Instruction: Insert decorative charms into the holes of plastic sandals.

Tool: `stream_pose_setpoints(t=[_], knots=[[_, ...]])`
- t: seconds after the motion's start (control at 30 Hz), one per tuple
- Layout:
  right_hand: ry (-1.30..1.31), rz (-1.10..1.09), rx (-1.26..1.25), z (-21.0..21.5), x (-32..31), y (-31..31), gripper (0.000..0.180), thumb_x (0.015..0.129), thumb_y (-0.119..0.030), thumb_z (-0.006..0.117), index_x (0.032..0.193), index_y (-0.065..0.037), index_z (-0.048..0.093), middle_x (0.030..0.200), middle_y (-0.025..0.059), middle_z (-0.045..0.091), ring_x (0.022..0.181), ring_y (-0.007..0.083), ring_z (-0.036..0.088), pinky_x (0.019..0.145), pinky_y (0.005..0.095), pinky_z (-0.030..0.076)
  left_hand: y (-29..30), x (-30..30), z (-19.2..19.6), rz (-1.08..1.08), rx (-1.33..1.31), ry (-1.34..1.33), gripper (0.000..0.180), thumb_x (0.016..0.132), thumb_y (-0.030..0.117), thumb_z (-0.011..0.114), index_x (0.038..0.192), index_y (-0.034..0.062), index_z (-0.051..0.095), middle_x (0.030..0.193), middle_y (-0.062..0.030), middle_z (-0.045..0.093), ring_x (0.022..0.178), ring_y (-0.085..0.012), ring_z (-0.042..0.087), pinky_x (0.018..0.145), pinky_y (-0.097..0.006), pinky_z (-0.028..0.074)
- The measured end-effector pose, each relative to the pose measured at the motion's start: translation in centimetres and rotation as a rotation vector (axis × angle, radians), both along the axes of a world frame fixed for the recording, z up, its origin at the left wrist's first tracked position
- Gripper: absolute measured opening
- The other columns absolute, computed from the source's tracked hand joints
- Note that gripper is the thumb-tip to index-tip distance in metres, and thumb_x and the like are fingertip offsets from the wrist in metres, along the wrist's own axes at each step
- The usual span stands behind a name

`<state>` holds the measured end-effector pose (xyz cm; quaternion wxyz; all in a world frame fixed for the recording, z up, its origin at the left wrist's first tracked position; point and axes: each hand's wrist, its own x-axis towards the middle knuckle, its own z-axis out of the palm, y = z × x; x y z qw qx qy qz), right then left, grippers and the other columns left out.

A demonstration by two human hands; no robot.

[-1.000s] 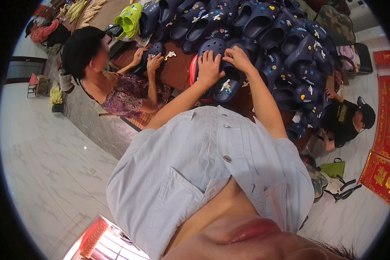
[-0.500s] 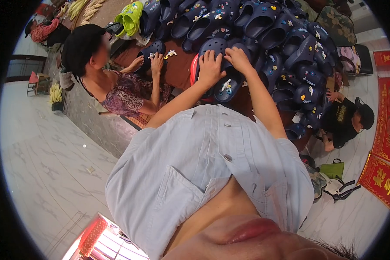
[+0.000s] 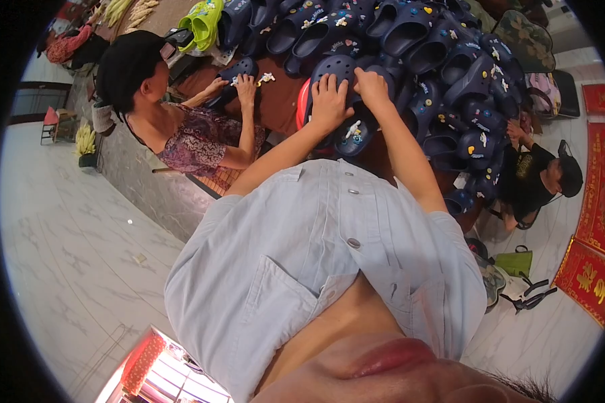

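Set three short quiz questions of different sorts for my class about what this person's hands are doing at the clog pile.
1. True or false: both hands, left hand and right hand, rest on a navy clog.
2. Which colour are the clogs at the far left of the pile? A red B lime green C white
3. Fill in: the co-worker's hands touch another ____ clog.

Key: 1 true; 2 B; 3 navy

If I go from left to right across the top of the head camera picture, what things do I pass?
Lime-green clog → co-worker's hands on a navy clog → person's left hand → person's right hand, both on a navy clog → heap of navy clogs → red banner.
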<state>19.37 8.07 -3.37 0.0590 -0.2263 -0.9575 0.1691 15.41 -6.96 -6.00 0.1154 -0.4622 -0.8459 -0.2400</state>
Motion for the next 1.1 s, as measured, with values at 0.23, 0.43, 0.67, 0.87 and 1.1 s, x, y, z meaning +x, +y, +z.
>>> stream_pose_setpoints(t=[0.23,0.43,0.67,0.87,1.1], knots=[[0.137,0.226,-0.125,-0.5,0.4,2.4,0.018,0.071,-0.013,0.071,0.085,-0.005,0.065,0.089,0.0200,0.064,0.088,0.0400,0.063,0.078,0.0467,0.051,0.1,0.1,0.0,0.001,-0.013,-0.005,0.080,0.057,0.031,0.085,0.126,0.0071,0.053,0.130,-0.0214,0.046,0.128,-0.0398,0.040,0.103,-0.053,0.030],[0.126,0.294,-0.280,0.0,0.2,3.7,0.019,0.066,-0.011,0.074,0.083,-0.004,0.070,0.084,0.0180,0.064,0.082,0.0342,0.065,0.074,0.0406,0.051,0.1,0.3,0.0,0.000,0.002,-0.013,0.081,0.056,0.031,0.085,0.127,0.0072,0.053,0.131,-0.0218,0.046,0.129,-0.0403,0.039,0.104,-0.053,0.030],[0.097,0.256,-0.509,-1.0,0.2,4.6,0.019,0.065,-0.010,0.073,0.082,-0.001,0.071,0.075,0.0142,0.064,0.067,0.0233,0.065,0.063,0.0338,0.051,0.3,0.3,-0.2,0.008,0.008,0.007,0.079,0.056,0.031,0.084,0.125,0.0068,0.054,0.129,-0.0214,0.047,0.127,-0.0398,0.040,0.103,-0.053,0.030],[0.156,0.209,-0.740,-1.9,0.4,4.9,0.015,0.068,-0.008,0.072,0.081,-0.002,0.071,0.071,0.0079,0.061,0.057,0.0142,0.060,0.050,0.0292,0.048,0.3,0.3,-0.2,0.001,0.008,0.008,0.077,0.058,0.032,0.083,0.124,0.0070,0.053,0.127,-0.0206,0.048,0.125,-0.0396,0.041,0.103,-0.053,0.030],[0.185,0.292,-0.222,-1.2,1.4,3.0,0.016,0.080,-0.021,0.073,0.083,-0.006,0.070,0.087,0.0118,0.059,0.084,0.0320,0.061,0.075,0.0403,0.050,0.2,0.2,-0.4,0.010,0.000,0.013,0.078,0.058,0.032,0.083,0.125,0.0071,0.053,0.128,-0.0211,0.048,0.126,-0.0397,0.041,0.104,-0.053,0.030]])
